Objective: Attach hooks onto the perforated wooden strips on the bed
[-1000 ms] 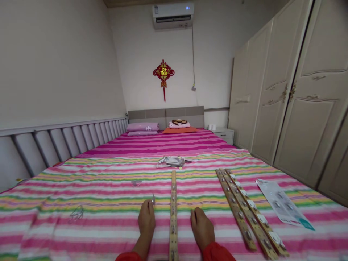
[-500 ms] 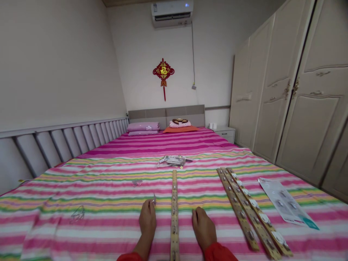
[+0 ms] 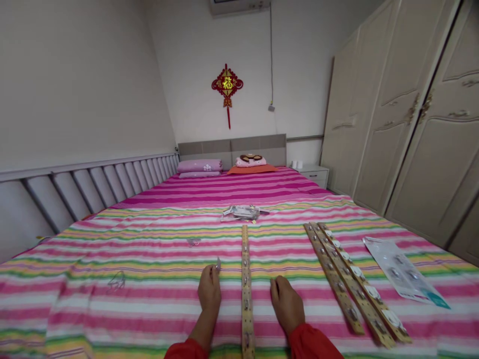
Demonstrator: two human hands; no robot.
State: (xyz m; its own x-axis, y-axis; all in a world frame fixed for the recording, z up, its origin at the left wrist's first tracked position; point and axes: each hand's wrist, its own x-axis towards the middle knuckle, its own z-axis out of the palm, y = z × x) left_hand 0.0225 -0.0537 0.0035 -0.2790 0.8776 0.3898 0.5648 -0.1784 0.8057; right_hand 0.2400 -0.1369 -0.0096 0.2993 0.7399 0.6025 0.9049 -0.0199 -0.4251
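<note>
Flanking a wooden strip (image 3: 246, 294), left hand (image 3: 209, 287) pinches a silvery piece (image 3: 218, 263); right hand (image 3: 288, 304) curls, contents unclear; three strips (image 3: 351, 284), blister pack (image 3: 402, 271) rightward.

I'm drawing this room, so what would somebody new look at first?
Probably the pink, white, yellow and green striped cloth spread across the front. Next, the red and gold hanging ornament, high on the pale far wall. Then the narrow wood-coloured strip with shiny bits, lying between the left hand and right hand.
</note>
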